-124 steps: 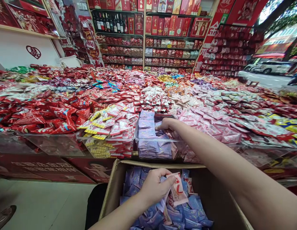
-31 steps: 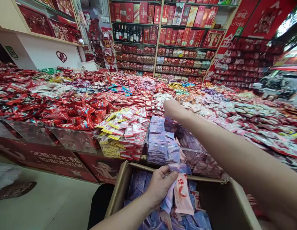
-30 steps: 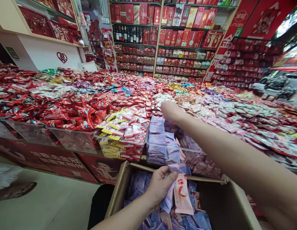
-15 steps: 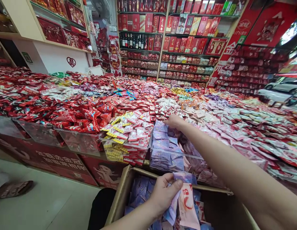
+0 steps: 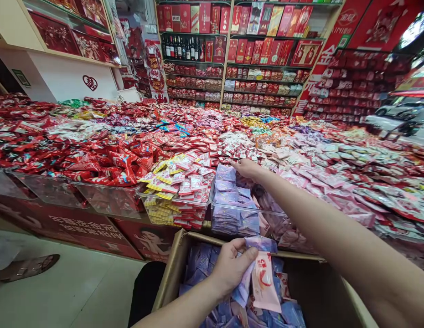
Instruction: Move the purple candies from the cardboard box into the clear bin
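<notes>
My left hand (image 5: 230,266) is closed around a few small candy packets over an open cardboard box. Among these are purple packets (image 5: 244,282) and a pink packet with red print (image 5: 265,280), which hangs below my thumb. My right hand (image 5: 248,168) reaches to the back of a clear plastic bin, its curled fingers against the stacked purple packets (image 5: 226,193). Its fingertips are partly hidden, and what they grip cannot be made out. More purple packets (image 5: 201,259) lie loose in the cardboard box (image 5: 169,266), mostly at its left.
Left of the purple stack is a bin of yellow-and-red packets (image 5: 179,182), then red packets (image 5: 106,166). Pink packets (image 5: 335,196) heap up on the right. Shelves of bottles (image 5: 183,48) and red boxes stand behind. Another person's sandalled foot (image 5: 29,268) is at lower left.
The camera view has shifted slightly. My right hand stays at the back of the purple stack, and my left hand still holds its packets. The other person's foot shows more fully.
</notes>
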`<state>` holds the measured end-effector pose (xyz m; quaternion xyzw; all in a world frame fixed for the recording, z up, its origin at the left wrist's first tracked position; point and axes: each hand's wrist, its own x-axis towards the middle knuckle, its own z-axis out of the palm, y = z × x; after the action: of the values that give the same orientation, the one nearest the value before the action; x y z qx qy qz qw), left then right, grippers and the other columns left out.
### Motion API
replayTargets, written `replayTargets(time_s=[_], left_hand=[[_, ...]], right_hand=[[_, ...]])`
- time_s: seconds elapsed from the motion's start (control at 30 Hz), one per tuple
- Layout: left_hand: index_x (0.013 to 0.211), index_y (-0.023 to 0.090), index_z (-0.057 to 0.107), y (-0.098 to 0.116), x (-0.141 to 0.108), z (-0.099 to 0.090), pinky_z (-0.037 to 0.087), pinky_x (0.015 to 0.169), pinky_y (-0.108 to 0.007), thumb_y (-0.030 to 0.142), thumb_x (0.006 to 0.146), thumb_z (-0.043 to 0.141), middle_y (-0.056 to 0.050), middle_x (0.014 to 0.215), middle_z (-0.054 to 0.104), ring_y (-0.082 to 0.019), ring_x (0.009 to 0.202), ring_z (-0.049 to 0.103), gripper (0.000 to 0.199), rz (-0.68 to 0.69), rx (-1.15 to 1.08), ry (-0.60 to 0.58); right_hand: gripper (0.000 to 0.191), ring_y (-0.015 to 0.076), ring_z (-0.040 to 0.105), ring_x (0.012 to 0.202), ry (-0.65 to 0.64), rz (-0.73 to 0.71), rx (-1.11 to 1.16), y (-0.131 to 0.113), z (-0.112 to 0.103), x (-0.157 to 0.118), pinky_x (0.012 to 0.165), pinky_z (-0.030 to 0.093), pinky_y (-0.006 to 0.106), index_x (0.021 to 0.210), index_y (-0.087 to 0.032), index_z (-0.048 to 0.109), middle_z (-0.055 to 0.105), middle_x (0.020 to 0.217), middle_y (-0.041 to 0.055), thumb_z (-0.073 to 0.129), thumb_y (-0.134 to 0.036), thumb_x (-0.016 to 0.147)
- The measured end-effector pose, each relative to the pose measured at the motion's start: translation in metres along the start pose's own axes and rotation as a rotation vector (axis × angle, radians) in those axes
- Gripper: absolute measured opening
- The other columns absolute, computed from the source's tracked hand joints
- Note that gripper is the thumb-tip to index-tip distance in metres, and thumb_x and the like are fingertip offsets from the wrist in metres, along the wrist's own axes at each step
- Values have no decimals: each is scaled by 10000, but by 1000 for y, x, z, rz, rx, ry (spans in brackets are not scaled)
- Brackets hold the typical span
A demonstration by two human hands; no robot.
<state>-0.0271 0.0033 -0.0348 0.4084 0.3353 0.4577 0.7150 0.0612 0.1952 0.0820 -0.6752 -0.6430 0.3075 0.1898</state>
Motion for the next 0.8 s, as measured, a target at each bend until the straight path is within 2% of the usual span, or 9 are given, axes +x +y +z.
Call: replayTargets(time_s=[0.13, 0.27, 0.37, 0.47, 0.63, 0.8], left_hand=[[856, 86, 626, -4, 1, -2, 408, 701, -262, 326, 690, 614, -81, 830, 636, -143, 723, 533, 292, 14, 80, 11], [856, 85, 627, -5, 1, -3, 404, 703, -260, 329, 698, 603, -70, 786, 631, -146, 727, 529, 292, 25, 134, -3], [843, 89, 627, -4, 0, -2, 401, 692, -247, 324, 700, 601, -65, 789, 631, -134, 712, 524, 277, 28, 133, -13], [832, 90, 626, -3, 0, -1, 400, 684, -238, 317, 700, 602, -67, 805, 634, -126, 704, 521, 263, 36, 117, -20], [849, 92, 628, -4, -1, -2, 399, 700, -244, 323, 706, 593, -69, 806, 633, -141, 736, 523, 273, 49, 156, -22], [823, 97, 636, -4, 0, -2, 393, 646, -219, 317, 695, 607, -49, 764, 627, -113, 672, 508, 256, 47, 169, -5]], right_hand=[[416, 184, 603, 554, -120, 87, 90, 5, -2, -11, 461, 500, 297, 912, -86, 499, 598, 816, 162, 516, -461, 732], [327, 147, 581, 486, -266, 127, 189, 9, 5, -16, 478, 518, 295, 805, -88, 501, 574, 587, 62, 613, -373, 688], [197, 122, 550, 425, -253, 150, 189, 10, 11, -15, 455, 513, 281, 739, -100, 492, 516, 465, 5, 549, -287, 756], [148, 98, 521, 384, -230, 177, 177, 11, 13, -14, 428, 495, 257, 704, -119, 482, 495, 438, -13, 479, -234, 798], [123, 65, 481, 366, -212, 185, 155, 12, 15, -15, 408, 459, 213, 669, -128, 489, 497, 454, -20, 494, -194, 773], [112, 74, 481, 380, -168, 165, 111, 14, 16, -12, 420, 451, 226, 647, -127, 496, 501, 467, -13, 533, -191, 731]])
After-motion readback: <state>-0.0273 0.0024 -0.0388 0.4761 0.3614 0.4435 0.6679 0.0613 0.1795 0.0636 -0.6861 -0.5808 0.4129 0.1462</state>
